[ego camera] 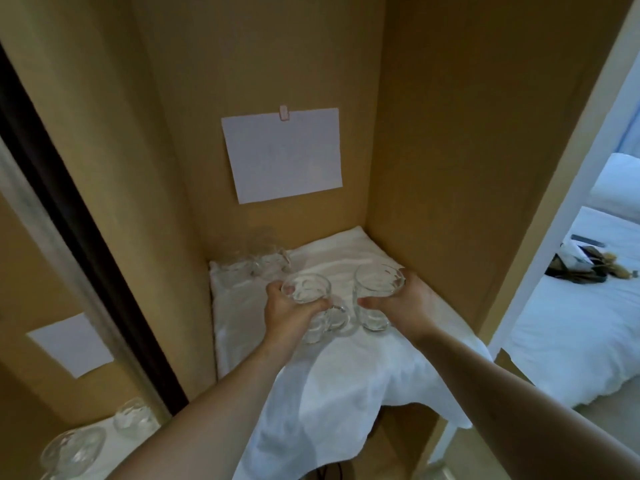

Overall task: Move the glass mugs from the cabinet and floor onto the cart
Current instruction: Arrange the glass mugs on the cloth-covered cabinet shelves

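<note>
We are gripping one glass mug (306,292) in the left hand (289,308) and another mug (375,299) in the right hand (407,301), over the cabinet's white cloth (346,375); next we judge lifting and carrying both to the cart, unseen here.

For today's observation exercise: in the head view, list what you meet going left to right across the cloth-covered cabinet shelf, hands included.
Back-left mugs → left hand → mug it grips → mug the right hand holds → right hand → cabinet's right wall.

Two mugs (308,306) on cloth (346,382), perhaps two more mugs (256,263) behind-left, paper (282,154) above.
</note>
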{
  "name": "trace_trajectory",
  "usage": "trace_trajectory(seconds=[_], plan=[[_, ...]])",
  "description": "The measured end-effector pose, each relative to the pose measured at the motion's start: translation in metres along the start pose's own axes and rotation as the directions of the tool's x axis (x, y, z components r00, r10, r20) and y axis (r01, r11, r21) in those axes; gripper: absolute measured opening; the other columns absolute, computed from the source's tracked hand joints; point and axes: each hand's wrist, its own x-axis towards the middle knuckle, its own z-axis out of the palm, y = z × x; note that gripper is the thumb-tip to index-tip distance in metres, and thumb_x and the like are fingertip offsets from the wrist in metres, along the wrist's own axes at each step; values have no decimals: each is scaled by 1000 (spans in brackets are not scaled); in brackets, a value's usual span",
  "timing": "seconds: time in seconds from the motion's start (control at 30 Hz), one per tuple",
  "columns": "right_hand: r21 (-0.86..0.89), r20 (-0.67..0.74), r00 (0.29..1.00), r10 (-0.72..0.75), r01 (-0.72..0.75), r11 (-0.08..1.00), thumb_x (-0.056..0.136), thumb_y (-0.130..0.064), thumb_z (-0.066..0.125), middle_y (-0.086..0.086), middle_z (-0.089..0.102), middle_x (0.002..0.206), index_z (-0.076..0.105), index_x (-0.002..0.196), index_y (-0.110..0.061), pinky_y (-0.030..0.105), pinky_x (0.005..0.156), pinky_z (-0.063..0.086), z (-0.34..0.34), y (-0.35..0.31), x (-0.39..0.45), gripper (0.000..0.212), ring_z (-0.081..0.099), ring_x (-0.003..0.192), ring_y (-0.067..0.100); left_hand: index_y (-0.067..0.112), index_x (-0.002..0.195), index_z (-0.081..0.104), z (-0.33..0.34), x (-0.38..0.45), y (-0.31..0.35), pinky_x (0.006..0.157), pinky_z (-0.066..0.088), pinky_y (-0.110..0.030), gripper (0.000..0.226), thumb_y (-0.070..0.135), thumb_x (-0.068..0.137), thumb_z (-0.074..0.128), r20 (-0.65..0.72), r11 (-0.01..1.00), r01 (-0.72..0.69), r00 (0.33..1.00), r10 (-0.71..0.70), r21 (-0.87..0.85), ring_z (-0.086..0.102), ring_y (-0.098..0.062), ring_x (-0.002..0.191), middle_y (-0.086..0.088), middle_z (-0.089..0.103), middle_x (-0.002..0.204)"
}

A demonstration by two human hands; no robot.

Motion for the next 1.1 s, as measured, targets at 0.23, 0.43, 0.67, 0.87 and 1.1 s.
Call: trace_trajectory(seconds=[0.23, 0.43, 0.67, 0.87, 1.1], plan=[[-54, 69, 998, 7, -3, 999, 42, -65, 88, -1, 67, 122, 50, 137, -19, 34, 93, 53, 30, 5, 36, 112, 62, 114, 21, 19, 113, 44, 14, 33, -19, 84, 55, -35, 85, 22, 48, 99, -43, 999, 24, 999, -23, 31, 64, -16, 94, 6, 58, 103], [2, 127, 992, -7, 7, 1000, 53, -46, 96, 6, 60, 135, 42, 143, -12, 27, 98, 42, 50, 14, 71, 110, 56, 126, 24, 16, 117, 41, 29, 52, -32, 89, 54, -39, 90, 20, 47, 99, -75, 998, 63, 995, -63, 1, 62, -18, 97, 3, 55, 106], [70, 177, 977, -119, 108, 992, 50, -46, 97, -5, 61, 119, 48, 130, -20, 20, 85, 42, 62, 41, 99, 98, 60, 110, 17, 17, 120, 39, 58, 54, -43, 93, 55, -40, 91, 12, 49, 96, -118, 999, 20, 993, -25, -44, 62, -18, 103, -1, 56, 114], [455, 315, 924, -217, 54, 889, 88, -53, 67, -11, 67, 117, 61, 125, -27, 26, 88, 54, 62, 79, 126, 45, 63, 107, 8, 23, 125, 40, 62, 49, -47, 79, 54, -22, 91, -1, 55, 92, -144, 993, 35, 988, -52, -115, 65, -12, 100, 0, 59, 117], [488, 614, 779, -131, -243, 838, 81, 9, 53, 1, 72, 108, 72, 109, -19, 26, 76, 54, 52, 92, 173, 44, 67, 94, 18, 24, 128, 39, 67, 41, -49, 75, 53, -16, 88, -17, 63, 82, -174, 991, 53, 982, -74, -120, 66, 1, 92, 3, 57, 118]])
